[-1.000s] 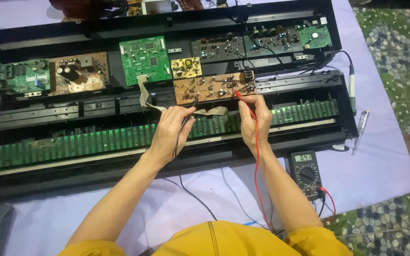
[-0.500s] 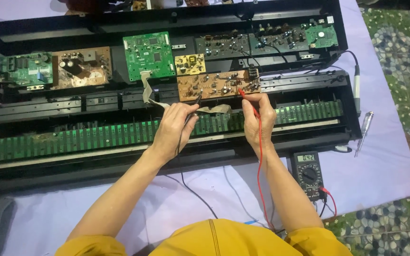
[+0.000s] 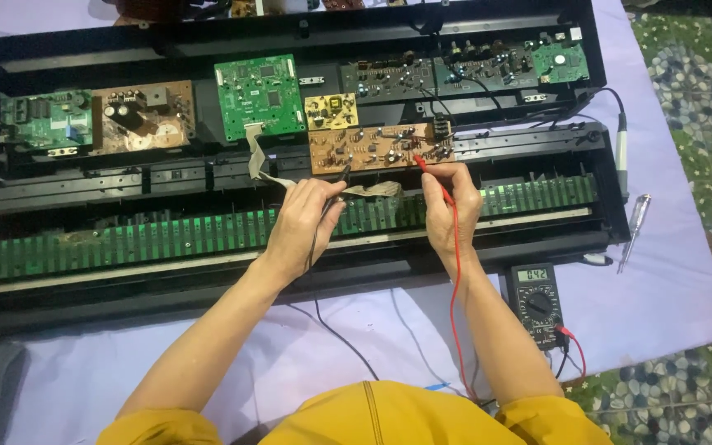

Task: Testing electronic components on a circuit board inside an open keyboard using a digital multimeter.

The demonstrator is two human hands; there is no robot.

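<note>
Closest in, down at 4 o'clock, a black multimeter [image 3: 536, 303] sits on the lilac cloth [image 3: 669, 280], its red lead [image 3: 453, 313] running up to the right hand [image 3: 450, 206]. That hand's fingers are pinched shut around the red probe [image 3: 432, 175], tip on the brown circuit board [image 3: 377, 147]. At 11 o'clock from it, the left hand [image 3: 306, 222] is curled tight on the black probe [image 3: 341, 177], also touching that board. The board's tan, packed with small dark parts, lying just past the long green key strip [image 3: 166, 241]. Further out at 12 o'clock is a green square board [image 3: 259, 95].
</note>
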